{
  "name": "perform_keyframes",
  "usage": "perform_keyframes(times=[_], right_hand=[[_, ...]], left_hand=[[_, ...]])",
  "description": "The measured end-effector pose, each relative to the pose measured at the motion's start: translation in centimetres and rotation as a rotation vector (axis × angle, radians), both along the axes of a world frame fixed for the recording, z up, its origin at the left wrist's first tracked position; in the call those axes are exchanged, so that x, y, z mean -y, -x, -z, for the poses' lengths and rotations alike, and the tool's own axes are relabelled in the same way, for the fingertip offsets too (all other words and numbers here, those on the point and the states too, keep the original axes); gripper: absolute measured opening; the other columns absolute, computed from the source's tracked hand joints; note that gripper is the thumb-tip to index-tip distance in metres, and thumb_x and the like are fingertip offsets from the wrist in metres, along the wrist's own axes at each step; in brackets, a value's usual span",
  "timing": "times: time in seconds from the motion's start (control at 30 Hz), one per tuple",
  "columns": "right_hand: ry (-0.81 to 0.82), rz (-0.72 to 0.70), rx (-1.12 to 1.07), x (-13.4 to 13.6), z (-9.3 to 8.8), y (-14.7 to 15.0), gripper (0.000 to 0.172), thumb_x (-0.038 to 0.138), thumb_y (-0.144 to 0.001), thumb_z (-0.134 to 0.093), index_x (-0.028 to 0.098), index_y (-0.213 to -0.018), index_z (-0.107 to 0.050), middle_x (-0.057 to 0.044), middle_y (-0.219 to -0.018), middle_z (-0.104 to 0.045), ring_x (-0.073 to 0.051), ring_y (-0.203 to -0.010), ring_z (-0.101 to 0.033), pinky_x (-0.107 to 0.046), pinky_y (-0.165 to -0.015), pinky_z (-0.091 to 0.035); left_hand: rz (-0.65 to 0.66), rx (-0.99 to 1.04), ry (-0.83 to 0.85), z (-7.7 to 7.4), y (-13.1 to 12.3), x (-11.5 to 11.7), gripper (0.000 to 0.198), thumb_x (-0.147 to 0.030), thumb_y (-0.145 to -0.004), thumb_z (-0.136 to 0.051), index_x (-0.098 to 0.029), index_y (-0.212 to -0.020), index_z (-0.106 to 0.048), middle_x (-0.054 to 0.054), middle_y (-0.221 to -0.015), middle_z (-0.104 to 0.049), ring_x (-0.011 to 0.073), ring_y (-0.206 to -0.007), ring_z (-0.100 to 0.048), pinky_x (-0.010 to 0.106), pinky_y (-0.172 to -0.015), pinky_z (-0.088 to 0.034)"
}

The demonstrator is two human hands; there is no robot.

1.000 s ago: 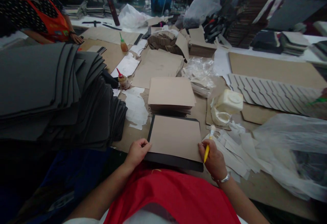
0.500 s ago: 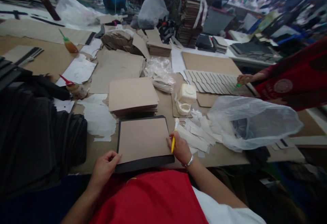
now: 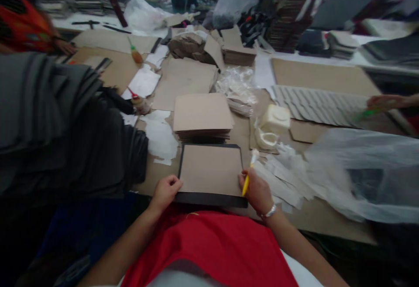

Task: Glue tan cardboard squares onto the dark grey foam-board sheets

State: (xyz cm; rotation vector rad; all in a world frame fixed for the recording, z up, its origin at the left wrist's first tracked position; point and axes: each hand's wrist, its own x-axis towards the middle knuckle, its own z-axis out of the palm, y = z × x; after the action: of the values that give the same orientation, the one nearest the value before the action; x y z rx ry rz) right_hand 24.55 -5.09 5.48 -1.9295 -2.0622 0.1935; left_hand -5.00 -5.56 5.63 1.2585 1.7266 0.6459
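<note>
A tan board (image 3: 211,169) lies on a slightly larger black sheet (image 3: 212,199) at the table's front edge. My left hand (image 3: 165,192) pinches the left edge of the board between thumb and fingers. At the right edge, my right hand (image 3: 258,191) holds a yellow brush (image 3: 246,183), its pale bristles pointing up and away, while the fingertips touch the board's side. Just behind the board stands a stack of tan boards (image 3: 203,112). To the right of the stack is a white plastic container (image 3: 276,119) with a cut-open front.
Dark sheets are piled high (image 3: 78,138) on the left. White paper strips (image 3: 283,182) and a clear plastic bag (image 3: 366,169) lie at right. Glue bottles (image 3: 141,104) stand back left. Another person's hand (image 3: 388,102) works at far right; someone in orange (image 3: 24,14) is far left.
The view has turned left, so the table appears further right and a person in orange shows at the left. My hands keep their places on the board, and the brush remains in my right hand.
</note>
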Motion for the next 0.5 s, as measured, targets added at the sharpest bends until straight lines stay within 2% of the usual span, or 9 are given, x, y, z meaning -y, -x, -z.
perform_keyframes(times=[0.13,0.3,0.4,0.5], right_hand=[[-0.079,-0.015,0.049,-0.4,0.9,0.0,0.023,0.035,-0.085,-0.043,0.016,-0.092,-0.054,-0.003,-0.062,-0.061,-0.014,-0.047,-0.055,-0.022,-0.047,-0.031],[-0.085,-0.027,0.090,-0.3,0.9,0.1,0.026,0.038,-0.086,-0.043,0.015,-0.093,-0.054,-0.002,-0.058,-0.059,-0.014,-0.047,-0.054,-0.021,-0.047,-0.030],[-0.057,-0.004,0.123,-0.2,0.8,0.5,0.025,0.037,-0.086,-0.044,0.015,-0.093,-0.054,-0.002,-0.057,-0.058,-0.014,-0.047,-0.053,-0.021,-0.047,-0.028],[0.000,0.032,0.208,-0.2,0.3,0.8,0.022,0.035,-0.085,-0.046,0.016,-0.094,-0.054,-0.001,-0.056,-0.057,-0.013,-0.046,-0.051,-0.022,-0.046,-0.024]], left_hand=[[-0.028,0.022,-0.016,0.4,0.3,-0.3,0.029,-0.042,-0.066,-0.051,-0.017,-0.051,-0.048,-0.004,-0.050,-0.043,0.0102,-0.052,-0.041,0.022,-0.052,-0.031],[-0.018,0.018,-0.030,0.6,0.5,-0.1,0.027,-0.038,-0.068,-0.052,-0.017,-0.051,-0.047,-0.005,-0.049,-0.043,0.0090,-0.050,-0.040,0.021,-0.051,-0.029],[0.041,-0.015,-0.017,0.4,0.7,-0.3,0.027,-0.037,-0.070,-0.051,-0.017,-0.052,-0.048,-0.005,-0.050,-0.045,0.0091,-0.051,-0.042,0.021,-0.051,-0.030],[0.167,-0.206,0.012,-0.3,1.1,-0.6,0.027,-0.036,-0.073,-0.050,-0.018,-0.053,-0.049,-0.003,-0.051,-0.047,0.0109,-0.053,-0.045,0.023,-0.054,-0.033]])
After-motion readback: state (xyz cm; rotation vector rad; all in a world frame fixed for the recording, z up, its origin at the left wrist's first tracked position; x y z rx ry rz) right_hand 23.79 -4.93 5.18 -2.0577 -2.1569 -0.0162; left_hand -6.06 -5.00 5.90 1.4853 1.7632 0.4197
